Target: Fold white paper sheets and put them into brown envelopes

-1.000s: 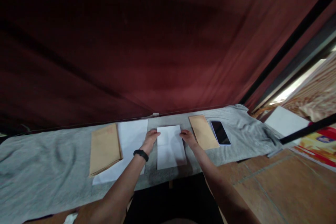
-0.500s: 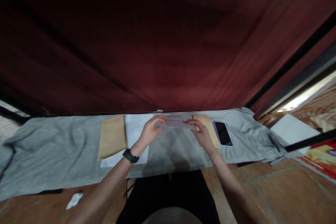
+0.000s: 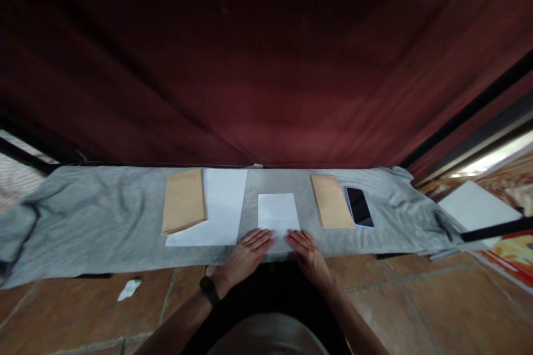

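I have both hands flat on the near edge of the folded white sheet (image 3: pixel 278 215), which lies on the grey cloth (image 3: pixel 104 222) in the middle of the bench. My left hand (image 3: pixel 245 252) presses its near left corner, fingers stretched out and slightly spread, gripping nothing; my right hand (image 3: pixel 306 249) does the same at the near right corner. To the left lie a larger white paper (image 3: pixel 216 211) and a stack of brown envelopes (image 3: pixel 184 201) overlapping it. To the right sit a single brown envelope (image 3: pixel 331 201) and a dark phone (image 3: pixel 358 206) just beside it.
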Demonstrator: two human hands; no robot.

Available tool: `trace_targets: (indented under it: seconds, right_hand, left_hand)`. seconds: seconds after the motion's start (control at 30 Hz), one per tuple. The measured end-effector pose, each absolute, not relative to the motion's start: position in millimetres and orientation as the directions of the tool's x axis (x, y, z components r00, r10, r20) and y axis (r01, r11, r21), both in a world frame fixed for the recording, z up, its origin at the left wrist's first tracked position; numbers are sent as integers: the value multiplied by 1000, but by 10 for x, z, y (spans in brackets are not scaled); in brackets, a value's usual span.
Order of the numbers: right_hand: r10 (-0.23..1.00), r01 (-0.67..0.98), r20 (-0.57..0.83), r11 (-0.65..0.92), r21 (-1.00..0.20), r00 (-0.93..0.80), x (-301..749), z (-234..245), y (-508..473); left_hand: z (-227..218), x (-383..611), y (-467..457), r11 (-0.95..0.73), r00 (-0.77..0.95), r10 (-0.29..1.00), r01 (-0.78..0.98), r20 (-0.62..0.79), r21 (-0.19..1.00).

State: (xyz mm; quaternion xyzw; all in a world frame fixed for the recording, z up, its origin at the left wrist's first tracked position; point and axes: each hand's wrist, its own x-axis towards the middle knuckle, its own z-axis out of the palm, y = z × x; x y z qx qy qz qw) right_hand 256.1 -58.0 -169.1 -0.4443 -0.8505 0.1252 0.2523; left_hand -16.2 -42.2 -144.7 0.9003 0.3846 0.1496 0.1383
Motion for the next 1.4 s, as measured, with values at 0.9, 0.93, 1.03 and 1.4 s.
trace_targets:
  seconds: [0.9,0.93,1.03,1.4]
  right_hand:
    - [994,855,87,96,-509,-60,2457,-1600,-166]
    - [998,880,52,52,-471,-31,2429,-1574,-125]
    - [998,926,-46,-57,-372,43,2366,-1478,-11]
    - [966,943,-194,-217,-252,171,2252,-1296,169]
  left_hand:
    - [-1460,-27,-20,-74,83,996,707,21,703]
    - [-1437,-1,28,-46,65,998,756,-4,653]
    - [-1383,63,159,22,13,998,847,-62,531]
    - [-1276,245,318,153,-102,979,938,-175,311]
